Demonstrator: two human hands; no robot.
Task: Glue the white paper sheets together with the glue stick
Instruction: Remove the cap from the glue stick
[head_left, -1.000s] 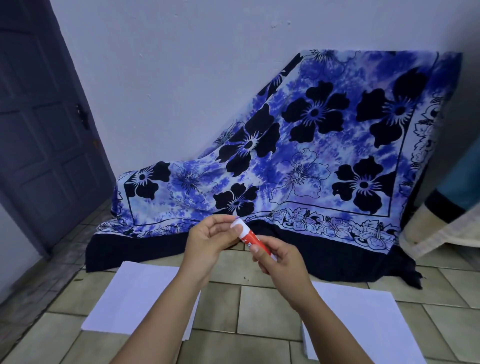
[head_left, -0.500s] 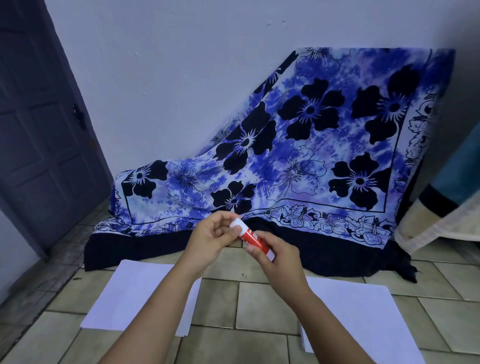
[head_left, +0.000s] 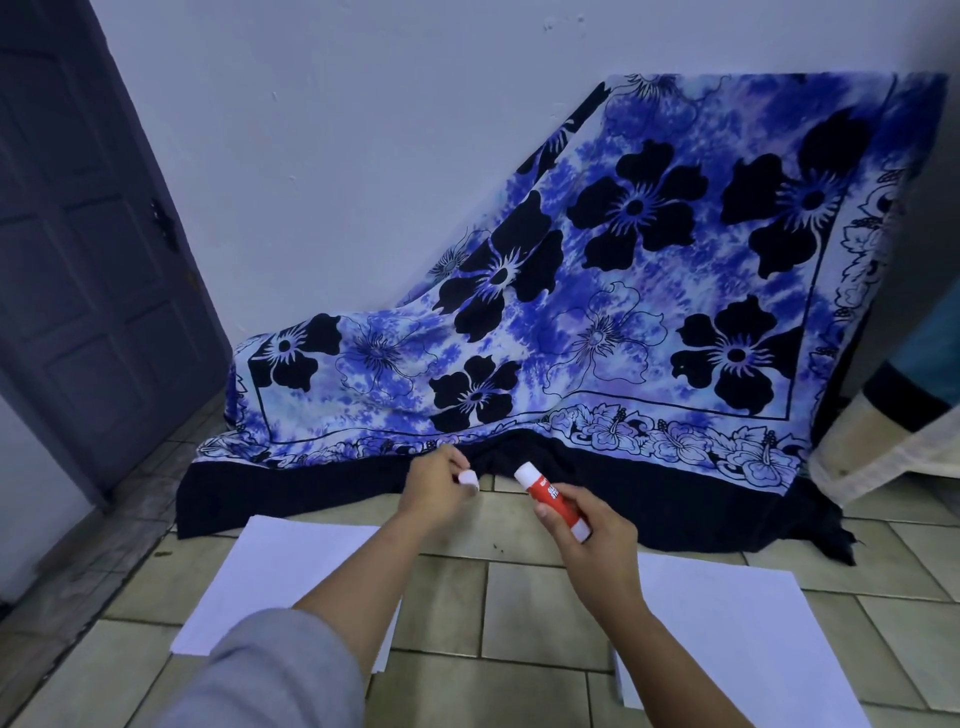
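The right hand (head_left: 592, 535) grips the glue stick (head_left: 551, 500), uncapped, tip tilted up-left; the left hand (head_left: 434, 493) pinches its cap (head_left: 469, 478) just beside. Paper sheets (head_left: 291, 582) lie on the floor below each hand

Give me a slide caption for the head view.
Left hand holds the cap, right hand the uncapped glue stick.

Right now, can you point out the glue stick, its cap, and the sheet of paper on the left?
glue stick (head_left: 546, 490): head view, on its red label.
cap (head_left: 469, 477): head view, on the white cap pinched in the left hand's fingers.
left paper sheet (head_left: 270, 582): head view, on its bare middle.
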